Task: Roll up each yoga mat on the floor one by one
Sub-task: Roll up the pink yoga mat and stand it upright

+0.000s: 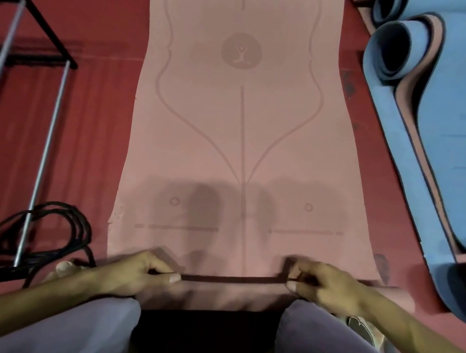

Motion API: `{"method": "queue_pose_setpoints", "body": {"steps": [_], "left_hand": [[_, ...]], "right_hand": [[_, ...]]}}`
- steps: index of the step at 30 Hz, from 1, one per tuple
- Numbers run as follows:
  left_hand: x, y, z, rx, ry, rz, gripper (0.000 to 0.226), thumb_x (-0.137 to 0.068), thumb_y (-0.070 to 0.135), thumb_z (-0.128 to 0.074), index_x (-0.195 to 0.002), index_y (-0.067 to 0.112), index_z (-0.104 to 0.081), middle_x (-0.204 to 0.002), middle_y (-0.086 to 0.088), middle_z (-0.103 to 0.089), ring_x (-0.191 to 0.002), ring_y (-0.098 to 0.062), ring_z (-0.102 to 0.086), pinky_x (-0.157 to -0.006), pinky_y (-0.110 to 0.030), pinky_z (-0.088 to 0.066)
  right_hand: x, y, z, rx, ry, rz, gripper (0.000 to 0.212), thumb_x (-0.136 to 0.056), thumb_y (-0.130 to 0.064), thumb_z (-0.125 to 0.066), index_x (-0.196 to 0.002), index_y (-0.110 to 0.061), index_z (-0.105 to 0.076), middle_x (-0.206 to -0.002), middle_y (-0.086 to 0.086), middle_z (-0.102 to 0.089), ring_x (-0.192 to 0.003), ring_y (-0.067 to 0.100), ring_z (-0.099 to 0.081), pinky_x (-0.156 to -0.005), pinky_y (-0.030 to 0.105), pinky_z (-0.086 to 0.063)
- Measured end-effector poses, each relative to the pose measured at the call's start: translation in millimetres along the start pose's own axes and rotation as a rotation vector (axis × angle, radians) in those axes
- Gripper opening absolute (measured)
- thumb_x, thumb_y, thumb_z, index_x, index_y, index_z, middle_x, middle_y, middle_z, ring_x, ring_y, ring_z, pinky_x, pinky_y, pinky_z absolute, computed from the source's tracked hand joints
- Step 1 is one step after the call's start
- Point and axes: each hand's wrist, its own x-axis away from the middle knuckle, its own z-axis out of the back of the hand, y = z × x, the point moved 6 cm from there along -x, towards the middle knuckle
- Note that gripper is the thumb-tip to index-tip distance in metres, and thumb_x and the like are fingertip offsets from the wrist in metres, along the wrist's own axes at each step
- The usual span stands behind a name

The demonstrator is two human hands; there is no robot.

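A pink yoga mat (pixel 230 135) with printed alignment lines lies flat on the red floor, stretching away from me. Its near end is folded over into a first narrow turn just in front of my knees. My left hand (pixel 133 274) grips that rolled edge on the left, fingers curled over it and thumb pointing inward. My right hand (pixel 326 285) grips the same edge on the right. A blue mat (pixel 459 138) lies at the right, its far end loosely rolled.
A metal rack frame (pixel 44 114) stands at the left on the red floor (pixel 104 16). A coil of black cable (pixel 46 222) lies beside its leg, near my left arm. More rolled mat ends (pixel 382 1) sit at the top right. My knees fill the bottom.
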Motion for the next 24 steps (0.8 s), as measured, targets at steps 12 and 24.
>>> {"method": "queue_pose_setpoints", "body": {"steps": [12, 24], "left_hand": [[-10.1, -25.6, 2.0, -0.361, 0.218, 0.024, 0.038, -0.083, 0.069, -0.071, -0.083, 0.032, -0.069, -0.084, 0.017, -0.068, -0.076, -0.001, -0.064, -0.072, -0.025, -0.051], [12.0, 7.3, 2.8, -0.526, 0.308, -0.244, 0.022, -0.092, 0.062, -0.067, -0.095, 0.04, -0.07, -0.089, 0.031, -0.056, -0.079, 0.005, -0.056, -0.068, -0.007, -0.039]], "right_hand": [[-8.3, 2.7, -6.8, 0.083, 0.017, 0.033, 0.019, -0.098, -0.056, -0.063, -0.084, -0.044, -0.06, -0.1, -0.013, -0.054, -0.097, 0.005, -0.055, -0.094, 0.029, -0.044], [0.6, 0.2, -3.0, 0.09, 0.202, 0.143, 0.021, -0.094, -0.055, -0.068, -0.088, -0.036, -0.061, -0.096, -0.013, -0.063, -0.096, 0.009, -0.059, -0.084, 0.031, -0.051]]}}
